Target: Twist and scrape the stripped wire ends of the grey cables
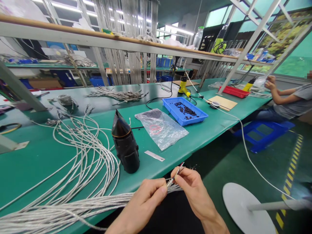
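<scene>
Near the bench's front edge my left hand (148, 198) pinches a braided cable (170, 183) close to its end. The fingertips of my right hand (191, 185) are closed on the same cable's stripped end, where thin wires, one of them reddish, poke out above. A thick bundle of whitish braided cables (97, 208) runs from the left under my hands, and some strands show behind the fingers. More of these cables lie in loose loops (95, 156) on the green bench. A steel ruler (154, 155) lies just beyond my hands.
A black cylinder with a pointed top (126, 146) stands on the bench. Past it are a clear plastic bag (163, 130), a blue tray (192, 122) of small dark pieces and a yellow heat gun (183, 87). A co-worker (290, 100) sits at the right. A shelf runs overhead.
</scene>
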`<state>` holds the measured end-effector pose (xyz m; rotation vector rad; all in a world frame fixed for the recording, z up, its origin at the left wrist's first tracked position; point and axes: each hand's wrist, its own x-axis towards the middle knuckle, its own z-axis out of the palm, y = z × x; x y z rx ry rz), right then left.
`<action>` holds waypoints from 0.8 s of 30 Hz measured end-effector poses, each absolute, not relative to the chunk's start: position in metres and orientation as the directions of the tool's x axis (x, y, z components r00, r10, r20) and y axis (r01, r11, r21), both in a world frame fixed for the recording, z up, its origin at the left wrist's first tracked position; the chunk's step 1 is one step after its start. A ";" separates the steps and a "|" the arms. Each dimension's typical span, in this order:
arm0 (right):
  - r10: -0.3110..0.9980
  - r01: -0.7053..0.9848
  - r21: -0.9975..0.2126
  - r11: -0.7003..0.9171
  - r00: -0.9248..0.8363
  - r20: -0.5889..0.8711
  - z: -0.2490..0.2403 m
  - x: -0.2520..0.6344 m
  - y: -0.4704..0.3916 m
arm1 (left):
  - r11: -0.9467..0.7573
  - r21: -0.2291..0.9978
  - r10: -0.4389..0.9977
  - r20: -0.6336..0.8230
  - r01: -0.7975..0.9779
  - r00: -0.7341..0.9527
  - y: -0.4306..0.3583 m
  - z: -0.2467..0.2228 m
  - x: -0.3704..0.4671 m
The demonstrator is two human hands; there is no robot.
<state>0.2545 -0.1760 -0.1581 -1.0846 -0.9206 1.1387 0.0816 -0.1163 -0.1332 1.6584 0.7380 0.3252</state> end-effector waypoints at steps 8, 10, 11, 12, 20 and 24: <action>0.992 -0.234 -0.969 0.076 0.121 0.048 -0.163 0.256 -0.176 | 0.225 0.963 0.597 -0.257 0.149 0.760 -0.118 -0.142 0.081; 0.989 -0.229 -0.970 0.083 0.141 0.051 -0.162 0.255 -0.176 | 0.213 0.967 0.597 -0.244 0.142 0.764 -0.118 -0.142 0.081; 0.987 -0.219 -0.972 0.084 0.155 0.051 -0.161 0.254 -0.175 | 0.190 0.970 0.601 -0.239 0.154 0.763 -0.118 -0.142 0.081; 0.984 -0.206 -0.975 0.084 0.173 0.048 -0.160 0.253 -0.175 | 0.160 0.972 0.604 -0.236 0.174 0.761 -0.118 -0.142 0.081; 0.954 -0.225 -0.971 0.078 0.299 0.007 -0.163 0.244 -0.174 | -0.092 0.952 0.654 -0.163 0.292 0.739 -0.120 -0.132 0.082; 0.933 -0.258 -0.965 0.044 0.356 -0.053 -0.163 0.243 -0.175 | -0.222 0.923 0.704 -0.071 0.315 0.706 -0.123 -0.135 0.084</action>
